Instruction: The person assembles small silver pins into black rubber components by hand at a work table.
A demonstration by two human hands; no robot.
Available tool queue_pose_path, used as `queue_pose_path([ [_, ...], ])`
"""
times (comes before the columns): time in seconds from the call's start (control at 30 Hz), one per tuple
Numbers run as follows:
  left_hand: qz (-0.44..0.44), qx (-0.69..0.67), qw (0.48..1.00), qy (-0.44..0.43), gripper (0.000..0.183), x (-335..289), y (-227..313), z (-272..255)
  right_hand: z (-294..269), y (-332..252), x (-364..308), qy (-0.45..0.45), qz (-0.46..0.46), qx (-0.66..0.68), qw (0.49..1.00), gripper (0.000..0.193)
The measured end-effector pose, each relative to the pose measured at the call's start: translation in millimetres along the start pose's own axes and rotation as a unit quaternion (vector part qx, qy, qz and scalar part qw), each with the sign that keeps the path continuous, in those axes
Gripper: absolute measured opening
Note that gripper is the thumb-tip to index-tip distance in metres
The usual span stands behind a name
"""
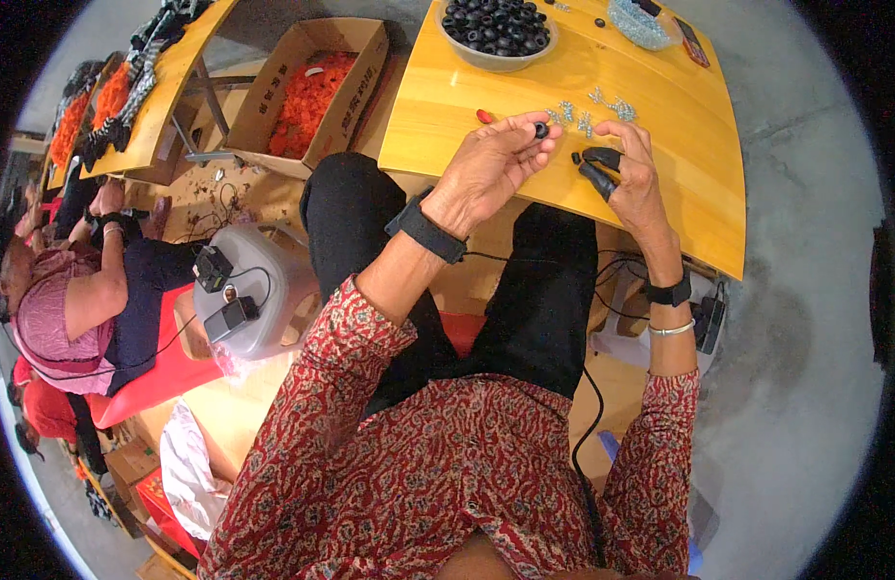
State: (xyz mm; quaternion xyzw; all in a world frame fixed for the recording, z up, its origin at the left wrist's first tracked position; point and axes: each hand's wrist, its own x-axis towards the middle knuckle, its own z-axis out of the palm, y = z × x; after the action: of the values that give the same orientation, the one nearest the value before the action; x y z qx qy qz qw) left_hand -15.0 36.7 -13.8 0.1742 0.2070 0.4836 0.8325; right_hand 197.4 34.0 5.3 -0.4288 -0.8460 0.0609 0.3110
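My left hand [501,159] is raised over the near edge of the yellow table, palm partly up. Its thumb and fingers pinch a round black bead [541,130] that seems to have a hole in it. Opposite it, my right hand [633,179] wears black covers [599,178] on the thumb and a finger. A tiny dark piece [576,158] sits at those two covered tips and looks pinched there; its kind is too small to make out. Small silvery metal parts [617,106] lie scattered on the table just beyond both hands.
A bowl [505,63] heaped with black beads stands on the yellow table [689,174], with a tub of small clear-blue pieces [641,24] and a dark handheld device [692,43] farther right. A red object [484,116] lies by my left hand. A cardboard box [370,92] holds orange material; a person [75,290] sits at left.
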Motion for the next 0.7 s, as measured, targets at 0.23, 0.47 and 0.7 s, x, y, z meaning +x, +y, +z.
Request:
queue_pose_path([
  [0.23, -0.008, 0.010, 1.000, 0.003, 0.036, -1.4, -3.8, -1.7, -6.9, 2.0, -7.9, 0.044, 0.024, 0.000, 0.999, 0.016],
  [0.47, -0.017, 0.018, 1.000, 0.005, 0.034, -8.8, -5.4, 4.8, -23.8, 23.0, -13.2, 0.080, 0.115, -0.015, 0.990, 0.015],
  [0.7, -0.018, 0.006, 1.000, 0.004, 0.032, -5.3, -5.0, 2.2, -20.5, 42.9, 5.0, 0.059, 0.103, -0.053, 0.992, 0.015],
])
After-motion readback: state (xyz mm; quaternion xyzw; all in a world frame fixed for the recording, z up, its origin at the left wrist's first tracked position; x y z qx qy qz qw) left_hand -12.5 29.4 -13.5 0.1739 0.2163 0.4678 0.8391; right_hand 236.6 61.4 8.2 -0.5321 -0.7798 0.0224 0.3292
